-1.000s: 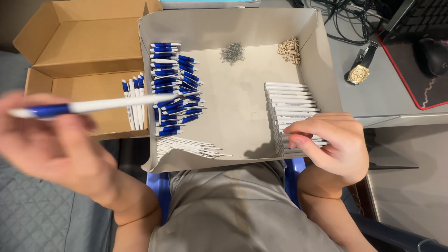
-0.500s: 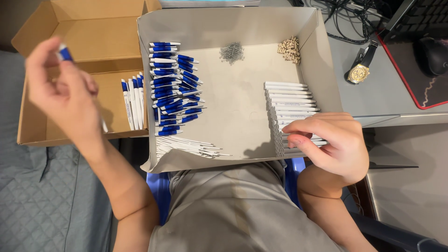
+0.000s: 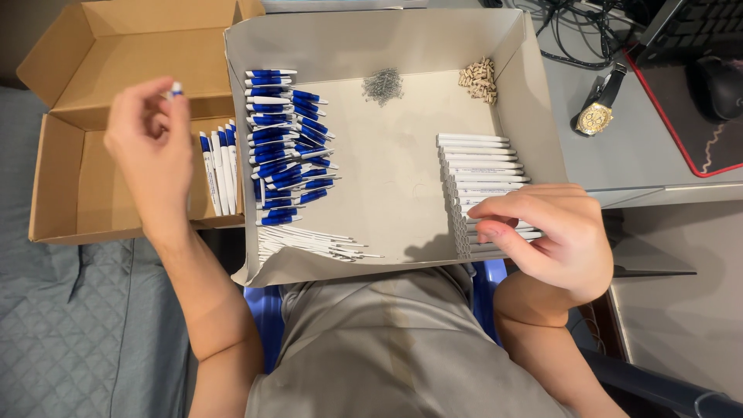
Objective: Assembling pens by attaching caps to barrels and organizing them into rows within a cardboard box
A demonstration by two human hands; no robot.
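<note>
My left hand hovers over the open cardboard box and pinches a blue-and-white pen, of which only the blue tip shows above the fingers. Just to its right, several finished pens lie in a row in the box. My right hand rests at the near end of a stack of white pen barrels in the grey tray, with thumb and forefinger closed on one barrel.
The tray also holds a pile of blue pen parts, thin white refills, small metal springs and beige bits. On the desk to the right lie a wristwatch, cables and a mouse.
My left hand has carried the pen from the near left up over the cardboard box, turning it from level to nearly upright. My right hand has stayed on the white barrels.
</note>
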